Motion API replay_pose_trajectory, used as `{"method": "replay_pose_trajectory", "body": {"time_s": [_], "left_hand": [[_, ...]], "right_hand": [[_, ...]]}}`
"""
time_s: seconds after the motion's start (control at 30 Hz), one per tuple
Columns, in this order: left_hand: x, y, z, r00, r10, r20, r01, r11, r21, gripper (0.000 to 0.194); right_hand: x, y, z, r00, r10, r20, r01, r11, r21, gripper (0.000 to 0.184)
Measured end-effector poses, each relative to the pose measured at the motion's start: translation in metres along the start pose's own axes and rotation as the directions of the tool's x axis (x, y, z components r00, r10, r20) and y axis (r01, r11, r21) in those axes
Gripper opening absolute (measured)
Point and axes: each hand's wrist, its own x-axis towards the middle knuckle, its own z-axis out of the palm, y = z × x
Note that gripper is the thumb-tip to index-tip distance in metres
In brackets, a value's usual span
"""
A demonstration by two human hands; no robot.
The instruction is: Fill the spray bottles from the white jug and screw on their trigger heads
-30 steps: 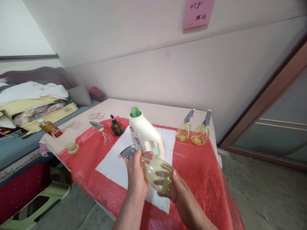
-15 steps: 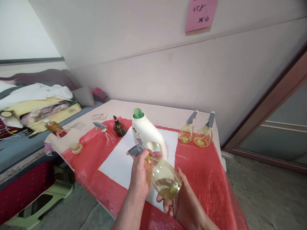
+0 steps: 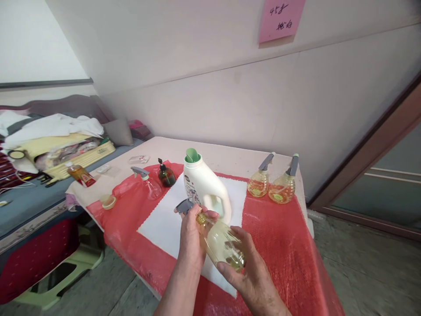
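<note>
Tilted between my hands is a clear yellowish spray bottle (image 3: 221, 240), held over the white sheet near the front of the table. My left hand (image 3: 192, 226) is closed around its neck, by the grey spray head (image 3: 184, 205). Around the lower body wraps my right hand (image 3: 247, 267), thumb in front and fingers on the far side. Just behind the bottle stands a large cream detergent jug (image 3: 205, 186) with its mouth uncapped and a green spout (image 3: 192, 155) inside. The exact joint between spray head and neck is partly hidden by my left fingers.
Two spray bottles (image 3: 258, 182) stand at the right back. At the left are another spray bottle (image 3: 153, 186), a dark pump bottle (image 3: 166, 176) and a round cap (image 3: 108, 202). Red cloth (image 3: 276, 237) and a white sheet (image 3: 161, 228) cover the table. A stool (image 3: 62, 272) stands lower left.
My right hand has turned from supporting the bottle's base with loose fingers to gripping its lower body. The left hand stays at the neck. The view has shifted slightly.
</note>
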Motion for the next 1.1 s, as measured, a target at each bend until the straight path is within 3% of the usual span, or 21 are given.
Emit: {"method": "replay_pose_trajectory", "body": {"time_s": [0.13,0.27,0.47,0.6,0.7,0.77,0.83,0.87,0.9,0.97,1.03,1.1], "left_hand": [[0.001,-0.003,0.0,0.999,-0.035,0.037,0.034,0.999,0.039,0.027],[-0.001,-0.007,0.001,0.997,-0.042,0.06,0.036,0.994,0.101,0.03],[-0.003,-0.011,0.001,0.997,-0.021,0.072,0.014,0.994,0.11,0.028],[-0.004,-0.011,0.002,0.994,-0.04,0.1,0.03,0.995,0.098,0.026],[-0.005,-0.011,0.004,0.993,-0.063,0.103,0.054,0.995,0.086,0.026],[-0.006,-0.011,0.004,0.992,-0.067,0.103,0.058,0.995,0.086,0.026],[-0.006,-0.01,0.004,0.993,-0.066,0.102,0.055,0.993,0.102,0.025],[-0.007,-0.009,0.003,0.992,-0.067,0.103,0.055,0.992,0.112,0.025],[-0.007,-0.009,0.002,0.992,-0.067,0.109,0.054,0.991,0.121,0.025],[-0.009,-0.008,0.001,0.987,-0.08,0.14,0.062,0.99,0.124,0.025],[-0.011,-0.008,0.001,0.982,-0.08,0.17,0.061,0.992,0.112,0.025],[-0.013,-0.009,0.003,0.987,-0.051,0.155,0.035,0.994,0.103,0.025]], "right_hand": [[0.004,0.001,-0.007,0.982,-0.186,-0.025,0.171,0.94,-0.295,0.067],[0.005,0.002,-0.011,0.916,-0.4,-0.037,0.337,0.814,-0.472,0.068],[0.007,0.001,-0.011,0.849,-0.528,-0.022,0.394,0.66,-0.64,0.07],[0.004,-0.001,-0.008,0.862,-0.504,-0.055,0.365,0.692,-0.623,0.068],[0.001,-0.002,-0.005,0.903,-0.413,-0.115,0.3,0.8,-0.519,0.062],[-0.001,-0.004,-0.002,0.952,-0.257,-0.164,0.188,0.917,-0.351,0.062],[-0.001,-0.007,0.0,0.988,-0.005,-0.157,0.0,1.0,-0.029,0.064],[0.0,-0.01,-0.001,0.986,0.142,-0.091,-0.126,0.977,0.171,0.064],[0.001,-0.012,-0.001,0.96,0.279,0.026,-0.27,0.894,0.358,0.064],[0.004,-0.018,-0.004,0.839,0.433,0.33,-0.542,0.603,0.586,0.062],[0.005,-0.023,-0.006,0.732,0.426,0.531,-0.676,0.364,0.64,0.063],[0.006,-0.025,-0.008,0.717,0.384,0.582,-0.692,0.289,0.662,0.063]]}}
